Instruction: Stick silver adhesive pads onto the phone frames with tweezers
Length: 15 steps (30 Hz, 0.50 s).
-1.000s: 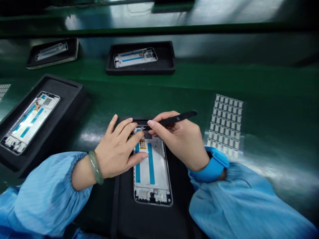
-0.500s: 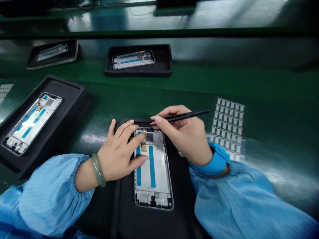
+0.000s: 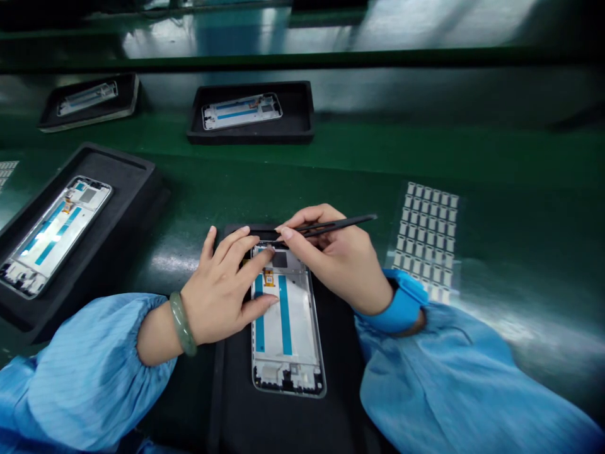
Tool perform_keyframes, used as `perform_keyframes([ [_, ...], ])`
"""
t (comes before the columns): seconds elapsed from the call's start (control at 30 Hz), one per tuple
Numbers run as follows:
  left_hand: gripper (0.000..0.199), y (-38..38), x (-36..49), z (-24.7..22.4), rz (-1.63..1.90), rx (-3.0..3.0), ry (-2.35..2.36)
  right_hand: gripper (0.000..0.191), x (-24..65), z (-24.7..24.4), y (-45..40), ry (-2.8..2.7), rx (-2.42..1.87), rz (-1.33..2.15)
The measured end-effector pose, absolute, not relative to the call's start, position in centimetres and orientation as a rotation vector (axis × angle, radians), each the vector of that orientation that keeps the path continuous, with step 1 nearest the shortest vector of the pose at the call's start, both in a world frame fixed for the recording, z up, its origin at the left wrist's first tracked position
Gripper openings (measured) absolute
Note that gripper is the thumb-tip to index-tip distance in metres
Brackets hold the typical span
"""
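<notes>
Edges and room, left to right: the near-left tray (image 3: pixel 125 189) sits at a slant; a strip of green bench (image 3: pixel 189 195) separates its right wall from your left hand (image 3: pixel 217 287). That hand lies palm down, fingers spread, index finger and thumb on the phone frame (image 3: pixel 302 315) and hiding part of its upper left edge. The frame lies in the black work tray (image 3: pixel 265 429) before you, tray floor showing to its left and below. Your right hand (image 3: pixel 338 261) pinches the black tweezers (image 3: pixel 350 222) between thumb and fingers, handle pointing right; the tips are near the frame's top edge, contact too small to tell.

Surroundings, left to right: 1 parts sheet (image 3: pixel 7 169), cut off by the view; 1 second frame (image 3: pixel 57 236) in the near-left tray; 1 far-left tray (image 3: pixel 125 101) and 1 far-middle tray (image 3: pixel 297 113), each holding 1 more frame. Your left fingertips crowd the tweezer tips. The right-hand sheet of small parts (image 3: pixel 428 233) lies just beyond your blue wristband (image 3: pixel 401 302), which overlaps its near-left corner in view.
</notes>
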<state>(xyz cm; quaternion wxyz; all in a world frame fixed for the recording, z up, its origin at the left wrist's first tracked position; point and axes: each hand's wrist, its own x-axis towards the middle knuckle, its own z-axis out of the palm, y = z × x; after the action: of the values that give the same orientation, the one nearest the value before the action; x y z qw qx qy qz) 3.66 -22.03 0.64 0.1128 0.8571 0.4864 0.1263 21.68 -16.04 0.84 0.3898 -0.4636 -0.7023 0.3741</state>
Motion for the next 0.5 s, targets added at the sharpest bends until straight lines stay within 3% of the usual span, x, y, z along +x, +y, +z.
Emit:
perform_keyframes([
  [0.5,0.054,-21.98,3.61,0.5,0.376,2.513,1.422,0.008,21.62,0.88,-16.06,-1.817,-1.239,0.908],
])
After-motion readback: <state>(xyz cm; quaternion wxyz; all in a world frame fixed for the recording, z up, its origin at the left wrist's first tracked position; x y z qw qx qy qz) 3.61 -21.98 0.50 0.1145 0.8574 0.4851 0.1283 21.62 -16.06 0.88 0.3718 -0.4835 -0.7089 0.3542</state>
